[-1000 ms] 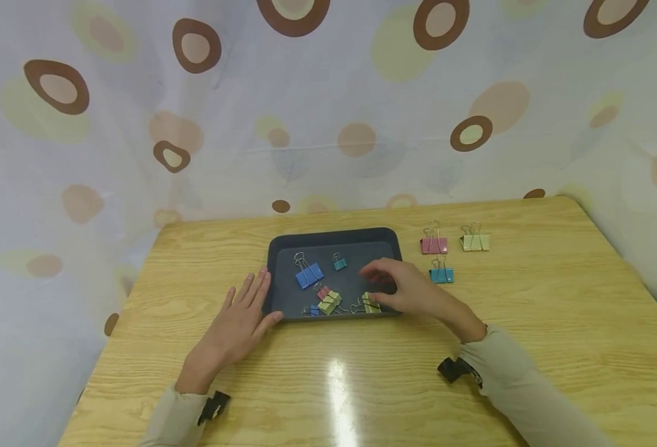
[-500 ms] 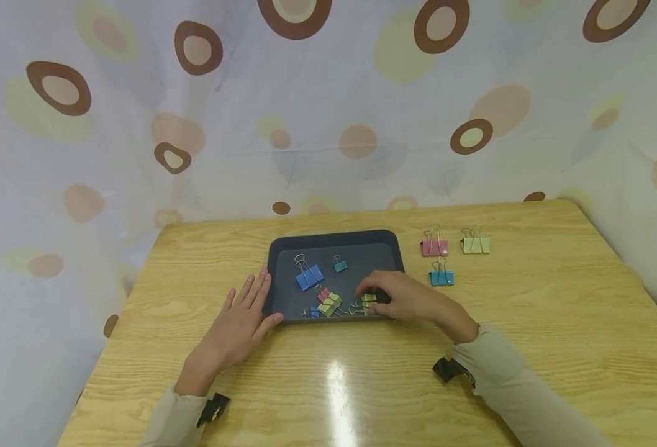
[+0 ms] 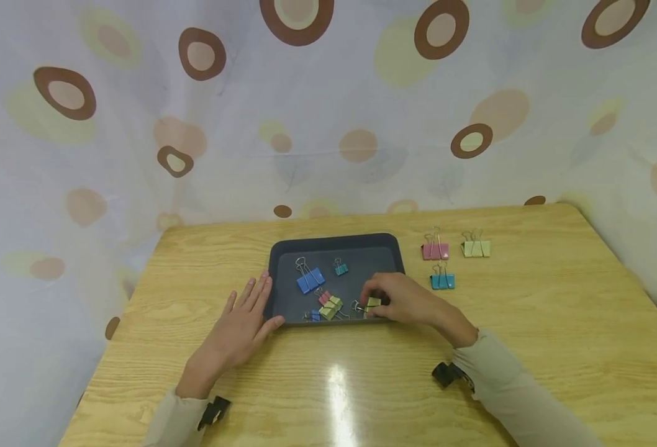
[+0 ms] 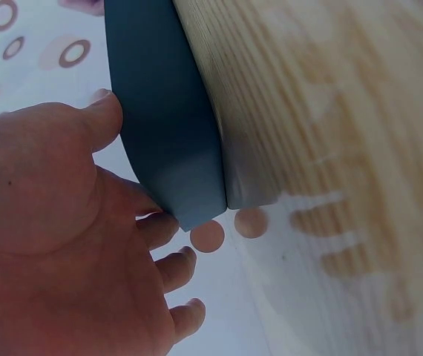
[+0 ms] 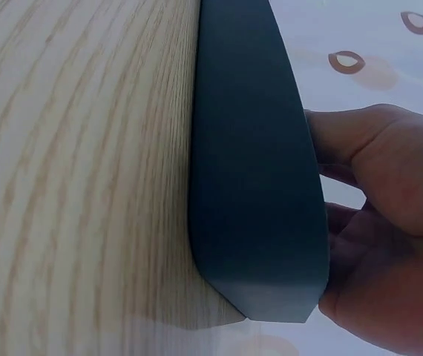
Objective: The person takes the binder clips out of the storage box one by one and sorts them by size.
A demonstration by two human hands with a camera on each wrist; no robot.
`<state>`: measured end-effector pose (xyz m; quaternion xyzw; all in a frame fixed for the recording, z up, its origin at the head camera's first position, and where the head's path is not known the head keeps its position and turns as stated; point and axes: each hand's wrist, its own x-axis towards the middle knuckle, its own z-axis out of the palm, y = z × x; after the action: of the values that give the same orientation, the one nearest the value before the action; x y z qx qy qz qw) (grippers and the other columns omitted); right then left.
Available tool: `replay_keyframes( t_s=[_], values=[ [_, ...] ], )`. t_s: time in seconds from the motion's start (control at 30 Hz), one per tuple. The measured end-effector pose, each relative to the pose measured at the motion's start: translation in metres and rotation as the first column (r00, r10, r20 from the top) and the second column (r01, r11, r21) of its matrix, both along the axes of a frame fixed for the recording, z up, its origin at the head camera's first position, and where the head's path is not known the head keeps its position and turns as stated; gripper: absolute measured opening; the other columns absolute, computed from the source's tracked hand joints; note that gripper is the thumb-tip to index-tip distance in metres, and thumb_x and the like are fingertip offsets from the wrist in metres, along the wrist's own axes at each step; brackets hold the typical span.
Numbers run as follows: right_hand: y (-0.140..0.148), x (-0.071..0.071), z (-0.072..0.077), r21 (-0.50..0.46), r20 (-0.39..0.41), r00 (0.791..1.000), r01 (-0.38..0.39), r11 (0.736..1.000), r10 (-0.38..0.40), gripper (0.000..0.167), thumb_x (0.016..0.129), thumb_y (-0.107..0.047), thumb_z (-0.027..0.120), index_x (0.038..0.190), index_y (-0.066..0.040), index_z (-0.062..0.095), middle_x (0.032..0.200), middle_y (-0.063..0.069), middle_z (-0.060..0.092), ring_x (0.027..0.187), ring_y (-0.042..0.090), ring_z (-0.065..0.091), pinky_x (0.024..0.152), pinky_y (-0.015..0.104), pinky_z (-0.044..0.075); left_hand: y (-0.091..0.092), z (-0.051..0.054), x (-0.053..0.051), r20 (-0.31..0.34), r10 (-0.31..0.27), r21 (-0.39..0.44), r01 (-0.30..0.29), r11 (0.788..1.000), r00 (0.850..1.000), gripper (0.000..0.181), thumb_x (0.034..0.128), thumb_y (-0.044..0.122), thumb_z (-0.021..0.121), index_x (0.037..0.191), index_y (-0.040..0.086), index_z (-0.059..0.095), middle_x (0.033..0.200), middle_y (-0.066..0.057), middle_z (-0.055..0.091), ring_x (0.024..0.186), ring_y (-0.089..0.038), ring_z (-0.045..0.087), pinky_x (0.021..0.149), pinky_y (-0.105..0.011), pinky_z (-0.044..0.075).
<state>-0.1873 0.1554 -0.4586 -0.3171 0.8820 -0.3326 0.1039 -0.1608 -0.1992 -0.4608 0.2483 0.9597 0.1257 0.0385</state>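
Note:
A dark tray point(image 3: 367, 253) lies on the table. My left hand point(image 3: 236, 332) rests with straight fingers against its left rim; the left wrist view shows the thumb and fingertips at the tray wall point(image 4: 167, 126). Over the front right corner, my right hand point(image 3: 409, 301) pinches a yellow binder clip point(image 3: 373, 303) between thumb and fingers. The tray wall point(image 5: 256, 163) hides those fingertips in the right wrist view. Also in the tray are a large blue binder clip point(image 3: 310, 282), a small teal one point(image 3: 341, 269), another yellow one point(image 3: 331, 308), a pink one point(image 3: 324, 297) and a small blue one point(image 3: 314, 316).
Right of the tray, a pink binder clip point(image 3: 436, 251) and a pale yellow binder clip point(image 3: 476, 249) stand in a row. A blue binder clip point(image 3: 443, 282) stands in front of the pink one. A patterned curtain point(image 3: 317, 124) hangs behind the wooden table point(image 3: 284, 385).
My right hand has lowered into the tray's front right corner and taken hold of the yellow binder clip, which has turned slightly. The left hand stays at the rim.

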Motion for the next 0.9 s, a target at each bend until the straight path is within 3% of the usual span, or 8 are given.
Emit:
replay_keyframes(
  t_s=[0.33,0.67,0.9],
  values=[
    [0.009,-0.001,-0.002,-0.158,0.058,0.995,0.094,0.983,-0.085,0.011,0.091,-0.007,0.079,0.097,-0.011,0.071,0.094,-0.002,0.066,0.082,0.012,0.064,0.073,0.029,0.057,0.0,-0.001,0.0,0.004,0.0,0.002,0.0,1.0,1.0,0.078,0.109,0.046,0.046,0.162,-0.003,0.017,0.17,-0.017,0.012,0.155,-0.041,0.016,0.119,-0.067,0.017],
    [0.024,0.004,0.001,-0.33,0.121,0.984,0.166,0.929,-0.133,0.013,0.09,-0.004,0.079,0.101,-0.008,0.071,0.101,0.004,0.069,0.09,0.018,0.069,0.078,0.03,0.059,0.0,-0.001,0.0,0.0,0.001,-0.001,-0.001,1.0,1.0,0.076,0.1096,0.045,0.044,0.162,-0.003,0.018,0.17,-0.017,0.013,0.155,-0.041,0.016,0.119,-0.067,0.016],
    [0.047,0.004,0.006,-0.387,0.086,0.981,0.195,0.901,-0.175,0.014,0.088,-0.002,0.08,0.098,-0.006,0.071,0.099,0.006,0.07,0.092,0.024,0.072,0.08,0.031,0.06,0.001,0.0,0.0,0.007,0.001,-0.002,-0.001,1.0,1.0,0.076,0.1095,0.045,0.045,0.162,-0.004,0.018,0.17,-0.017,0.012,0.155,-0.041,0.015,0.119,-0.067,0.015]
  ],
)
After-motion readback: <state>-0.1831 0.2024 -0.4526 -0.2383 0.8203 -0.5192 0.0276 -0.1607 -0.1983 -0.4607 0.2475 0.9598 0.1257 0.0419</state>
